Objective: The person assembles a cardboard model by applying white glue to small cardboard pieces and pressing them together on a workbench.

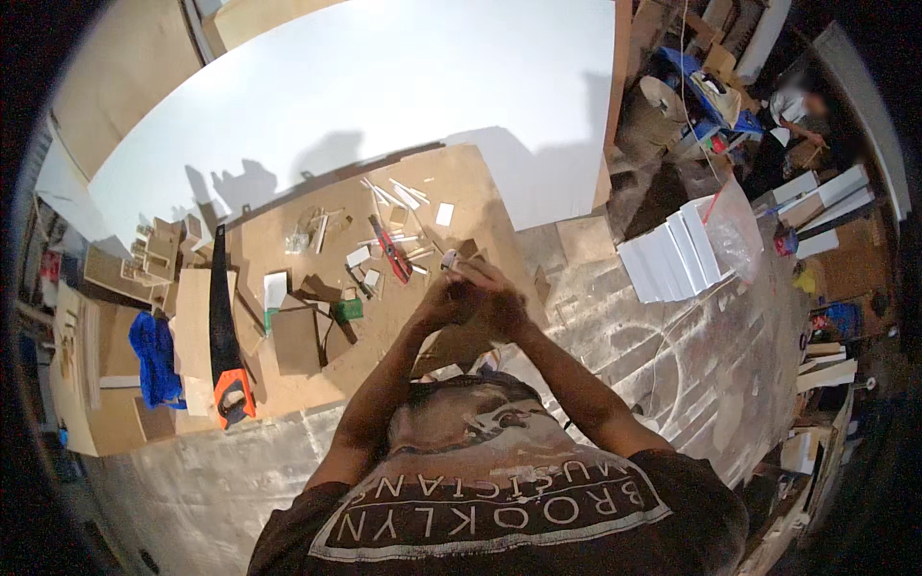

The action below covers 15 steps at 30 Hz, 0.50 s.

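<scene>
Lying crumpled toward my far left, a blue cloth (156, 363) sits close to a group of small light wooden pieces (158, 254). Just right of them is a saw (223, 317) with a dark blade and an orange handle, the handle toward me and the tip pointing away. Next along the table (463, 178) come a white square piece (276, 288), a brown block (296, 342) and a green piece (349, 309), grouped near one another. Farther from me, a clear plastic bag (304, 233) lies among thin strips, and beyond the table spreads a large white panel (384, 77) with shadows across it. A red-handled tool (390, 250) rests among loose white scraps, with white strips (407, 197) and a small white card (445, 213) past it. Right of the tool, over the right part of the table, my left hand (449, 300) and my right hand (497, 288) meet, touching, their fingers bent and bunched together. A small pale object (449, 258) shows at the fingertips; I cannot tell what it is, nor which hand pinches it. Well to my right, a row of white panels (672, 254) leans beside a clear plastic sheet (737, 230), and farther off another person (789, 110) is partly visible.
</scene>
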Tool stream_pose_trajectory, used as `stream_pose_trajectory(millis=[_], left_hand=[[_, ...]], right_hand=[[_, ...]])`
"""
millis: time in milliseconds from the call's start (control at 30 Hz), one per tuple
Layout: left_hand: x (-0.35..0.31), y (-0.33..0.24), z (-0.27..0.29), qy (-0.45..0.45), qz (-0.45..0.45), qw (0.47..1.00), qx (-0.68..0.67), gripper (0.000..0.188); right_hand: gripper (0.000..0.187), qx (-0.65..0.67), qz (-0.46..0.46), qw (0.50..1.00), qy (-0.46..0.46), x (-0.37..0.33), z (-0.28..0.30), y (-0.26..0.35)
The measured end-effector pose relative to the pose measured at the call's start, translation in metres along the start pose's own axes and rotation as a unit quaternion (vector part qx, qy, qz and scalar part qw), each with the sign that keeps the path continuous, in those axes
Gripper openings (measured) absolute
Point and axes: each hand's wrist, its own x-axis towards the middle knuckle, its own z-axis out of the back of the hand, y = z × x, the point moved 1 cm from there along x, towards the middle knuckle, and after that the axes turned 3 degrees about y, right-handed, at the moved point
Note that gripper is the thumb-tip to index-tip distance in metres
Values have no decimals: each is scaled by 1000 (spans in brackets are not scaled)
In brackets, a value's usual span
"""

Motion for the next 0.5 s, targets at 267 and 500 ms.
stream_pose_trajectory(millis=[267,500], left_hand=[[-4,-20,4,-90,86,992,34,41],[-5,-29,14,-104,185,965,-153,42]], right_hand=[[44,-22,74,997,23,19,-5,-24],[29,-3,79,996,39,38,-15,-23]])
